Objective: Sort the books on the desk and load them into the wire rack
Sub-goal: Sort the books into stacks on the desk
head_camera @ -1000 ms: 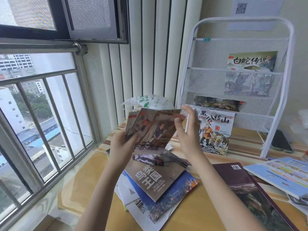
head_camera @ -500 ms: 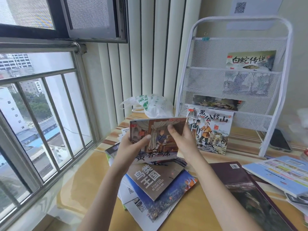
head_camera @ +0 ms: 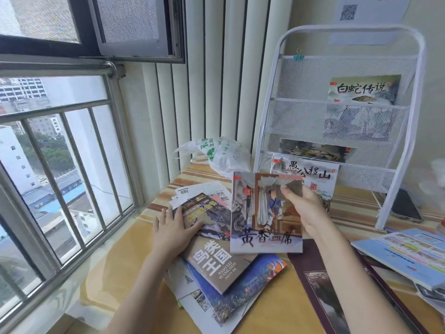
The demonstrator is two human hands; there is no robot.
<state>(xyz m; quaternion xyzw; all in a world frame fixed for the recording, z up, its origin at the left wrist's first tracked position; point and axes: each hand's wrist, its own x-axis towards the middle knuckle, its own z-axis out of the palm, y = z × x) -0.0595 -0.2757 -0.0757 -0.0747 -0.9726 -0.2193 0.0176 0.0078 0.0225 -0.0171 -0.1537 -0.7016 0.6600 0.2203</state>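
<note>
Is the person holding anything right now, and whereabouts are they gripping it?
Yes. The right hand pinches the picture book at its right edge, lifted upright. The left hand holds nothing; it rests flat on the book pile.

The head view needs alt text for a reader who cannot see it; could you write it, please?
A person's right hand holds up a picture book before a white wire rack, while the left hand rests on a book pile on the desk.

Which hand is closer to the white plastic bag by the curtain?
The right hand. It holds a picture book up just below and right of the plastic bag. The left hand rests lower down on the book pile, farther away.
</note>
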